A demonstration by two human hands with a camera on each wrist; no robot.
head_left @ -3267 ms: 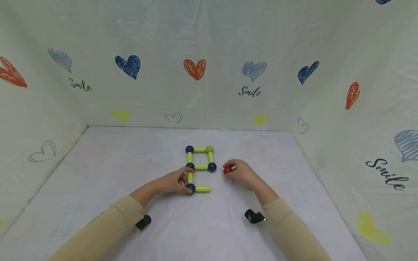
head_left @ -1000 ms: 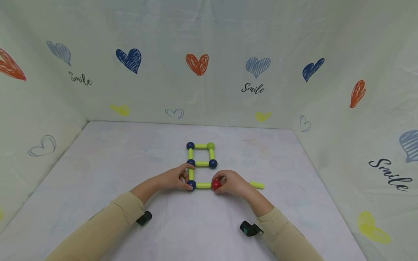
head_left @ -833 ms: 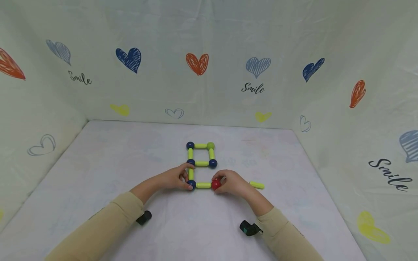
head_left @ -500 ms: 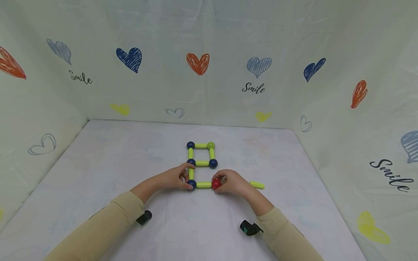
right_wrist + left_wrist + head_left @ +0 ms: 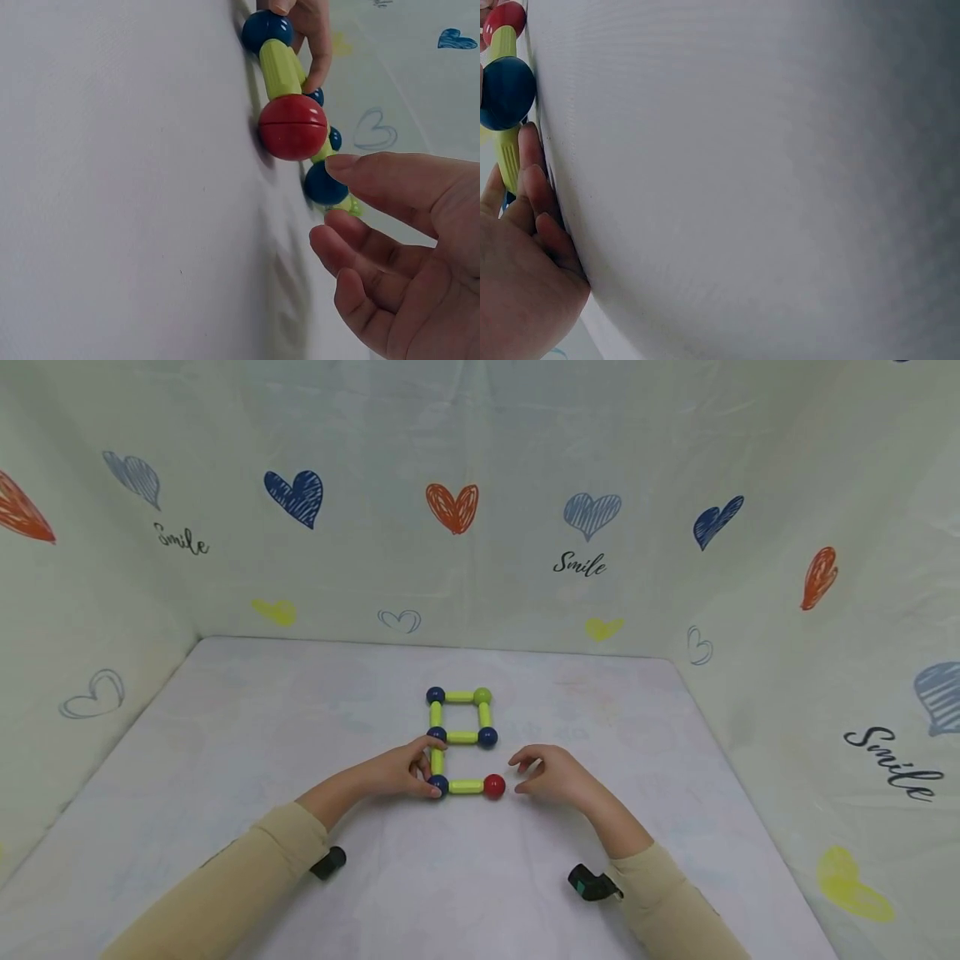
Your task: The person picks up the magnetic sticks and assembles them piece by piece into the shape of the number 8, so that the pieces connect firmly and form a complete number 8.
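Observation:
A flat figure of magnetic balls and yellow-green rods lies mid-table. Its far part is a square with a green ball (image 5: 482,696) at one corner and blue balls at the others. My left hand (image 5: 393,770) holds the figure's left side, thumb on the near blue ball (image 5: 441,784), index finger at the middle blue ball (image 5: 435,734). From the near blue ball a rod (image 5: 467,787) runs right to a red ball (image 5: 494,787), touching it. Just right of that ball, my right hand (image 5: 558,774) hovers with thumb and fingers parted, holding nothing; the right wrist view shows the gap.
The white table (image 5: 360,893) is backed by a cloth (image 5: 510,585) printed with hearts. Black wrist cameras, one on the left (image 5: 328,862) and one on the right (image 5: 592,883), stick out below the sleeves. The loose rod seen earlier is hidden by my right arm.
My right hand brought the red ball left to the near rod's free end, then let it go and drew back right. My left hand stayed on the figure.

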